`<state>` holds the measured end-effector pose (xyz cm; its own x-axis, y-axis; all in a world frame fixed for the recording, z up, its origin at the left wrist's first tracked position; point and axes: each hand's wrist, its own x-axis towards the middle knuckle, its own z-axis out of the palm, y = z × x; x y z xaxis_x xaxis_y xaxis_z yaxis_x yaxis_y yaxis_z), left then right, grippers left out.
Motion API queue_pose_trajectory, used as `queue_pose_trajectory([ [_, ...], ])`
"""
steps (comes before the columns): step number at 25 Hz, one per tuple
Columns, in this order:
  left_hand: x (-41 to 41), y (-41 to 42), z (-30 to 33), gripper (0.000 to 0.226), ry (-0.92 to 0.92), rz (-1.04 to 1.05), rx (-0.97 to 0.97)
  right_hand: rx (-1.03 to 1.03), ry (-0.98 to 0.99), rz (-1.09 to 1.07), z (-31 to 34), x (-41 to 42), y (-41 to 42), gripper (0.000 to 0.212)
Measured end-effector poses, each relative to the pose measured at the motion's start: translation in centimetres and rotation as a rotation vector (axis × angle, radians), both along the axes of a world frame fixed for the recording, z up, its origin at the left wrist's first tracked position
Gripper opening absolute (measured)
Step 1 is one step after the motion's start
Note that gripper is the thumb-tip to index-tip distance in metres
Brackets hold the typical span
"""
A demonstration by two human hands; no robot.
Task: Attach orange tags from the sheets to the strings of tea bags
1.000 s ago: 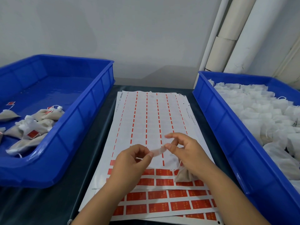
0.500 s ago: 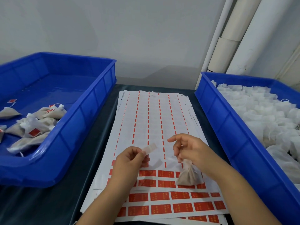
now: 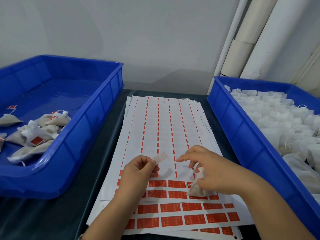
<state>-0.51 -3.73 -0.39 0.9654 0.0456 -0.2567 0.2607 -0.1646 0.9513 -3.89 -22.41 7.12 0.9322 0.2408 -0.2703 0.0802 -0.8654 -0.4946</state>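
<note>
A stack of tag sheets (image 3: 161, 129) lies in the middle, most of its upper rows peeled bare, with orange tags (image 3: 170, 207) left in the near rows. My left hand (image 3: 138, 172) pinches a peeled tag (image 3: 161, 157) by one end, its pale back side facing me. My right hand (image 3: 207, 168) holds a small tea bag (image 3: 196, 189) under its fingers, resting on the sheet; its index finger points left toward the tag. The thin string is barely visible.
A blue bin (image 3: 97, 125) on the left holds several tagged tea bags (image 3: 36, 134). A blue bin (image 3: 242, 134) on the right is piled with untagged white tea bags (image 3: 280, 122). White pipes (image 3: 251, 40) stand against the wall behind.
My hands have drawn apart: the right one let go of the tag and dropped to the sheet with the tea bag, while the left keeps the tag raised.
</note>
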Motion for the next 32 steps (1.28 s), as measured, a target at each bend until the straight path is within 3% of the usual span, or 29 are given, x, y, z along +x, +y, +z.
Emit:
queue_pose_trajectory([
  [6, -0.2, 0.1, -0.1, 0.015, -0.012, -0.011, 0.020, -0.320, -0.130, -0.085, 0.7, 0.1, 1.0, 0.032],
  [9, -0.2, 0.0, 0.0, 0.014, -0.016, -0.020, 0.032, -0.331, -0.123, -0.031, 1.7, 0.2, 1.1, 0.028],
  [12, -0.2, 0.0, 0.2, 0.014, -0.023, -0.028, 0.031, -0.150, -0.160, -0.061, 2.0, -0.6, 0.6, 0.029],
  [17, -0.7, -0.3, 1.0, 0.009, -0.053, -0.030, -0.082, 0.259, -0.267, -0.190, 1.1, -1.3, 0.6, 0.012],
  [20, -1.0, -0.7, 2.2, 0.008, -0.109, -0.087, -0.148, 0.426, -0.337, -0.224, 1.1, -1.4, 0.8, 0.021],
  [28, -0.5, -1.3, 5.2, 0.017, -0.166, -0.410, -0.230, 0.491, -0.295, -0.162, 2.1, -1.2, 0.8, 0.025],
  [32, -0.4, -1.7, 6.0, 0.020, -0.127, -0.564, -0.217, 0.475, -0.348, -0.155, 2.4, -0.8, 0.7, 0.013],
])
